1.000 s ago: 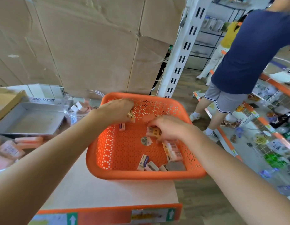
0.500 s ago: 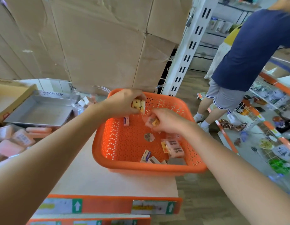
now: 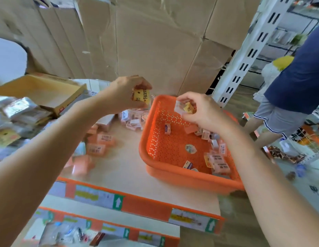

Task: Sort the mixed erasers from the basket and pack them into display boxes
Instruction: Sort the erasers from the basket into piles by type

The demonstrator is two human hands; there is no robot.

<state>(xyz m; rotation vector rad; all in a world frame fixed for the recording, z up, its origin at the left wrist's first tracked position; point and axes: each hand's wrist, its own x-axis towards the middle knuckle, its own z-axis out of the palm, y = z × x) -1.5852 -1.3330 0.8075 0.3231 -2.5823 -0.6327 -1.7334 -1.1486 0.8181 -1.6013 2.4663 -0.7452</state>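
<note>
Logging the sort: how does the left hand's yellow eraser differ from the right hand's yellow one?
The large yellow eraser in the left hand shows black print; the small yellow eraser in the right hand looks smaller. The large one is held left of the orange basket; the small one is pinched together with a pale eraser above the basket. Both are yellow.

You have one orange basket [image 3: 173,173] and one open cardboard box [image 3: 39,90]. One yellow eraser [image 3: 141,97] sits in your left grip [image 3: 126,91], a second yellow eraser [image 3: 188,107] in your right grip [image 3: 199,111]. The loose erasers [image 3: 167,128] in the basket number roughly a dozen; blur prevents an exact count.
</note>
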